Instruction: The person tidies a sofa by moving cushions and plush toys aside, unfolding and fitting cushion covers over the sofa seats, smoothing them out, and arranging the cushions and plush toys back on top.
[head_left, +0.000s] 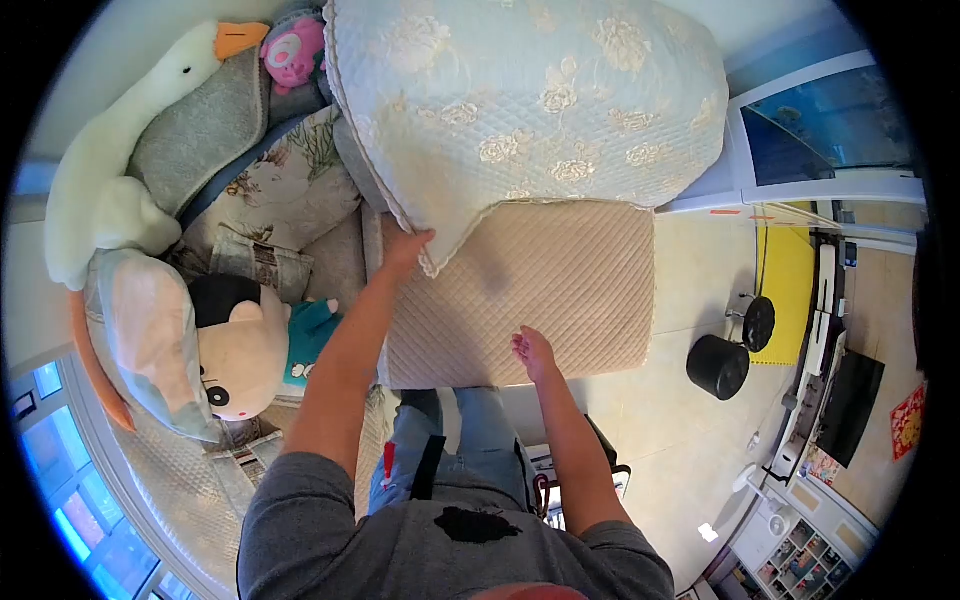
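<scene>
A pale blue quilted cover (570, 110) with raised cream flowers and a ruffled edge lies over the back part of a seat. My left hand (408, 250) is closed on the cover's near left corner. Beneath and in front of it spreads a beige quilted pad (570, 290). My right hand (531, 350) is above the pad's near edge, apart from the cover, with its fingers curled; whether it holds anything is too small to tell.
On the left are a white goose plush (110, 170), a doll plush (245, 340), a pink plush (292, 55) and a floral cushion (290, 190). Two black stools (718, 367) and a yellow mat (785, 290) are at the right.
</scene>
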